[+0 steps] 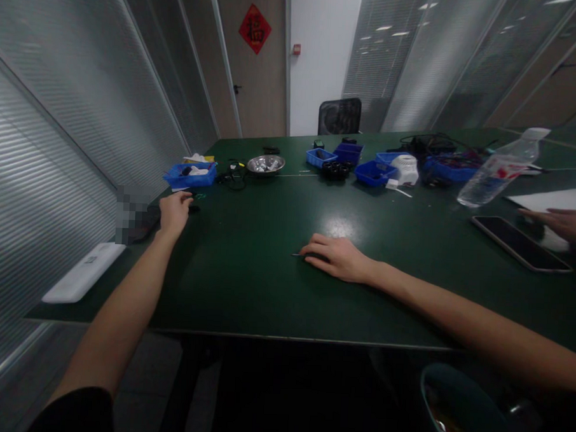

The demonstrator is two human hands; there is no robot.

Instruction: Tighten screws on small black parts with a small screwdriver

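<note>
My left hand [175,212] reaches over the far left of the green table, fingers pinched together; what they hold, if anything, is too small to make out. Just beyond it stands a blue basket [189,178] with white and dark bits inside. Small green pieces [200,196] lie beside the fingertips. My right hand [336,257] rests on the table's middle, its fingers closed around a slim tool with a dark handle and a thin metal tip [295,254] pointing left. Most of that tool is hidden under the fingers.
Behind my hands are a metal bowl [266,166], a black cable [233,176] and blue trays [373,174]. At right stand a plastic bottle [502,168] and a phone [520,244], with another person's hand [564,223] nearby. A white box [84,273] lies left.
</note>
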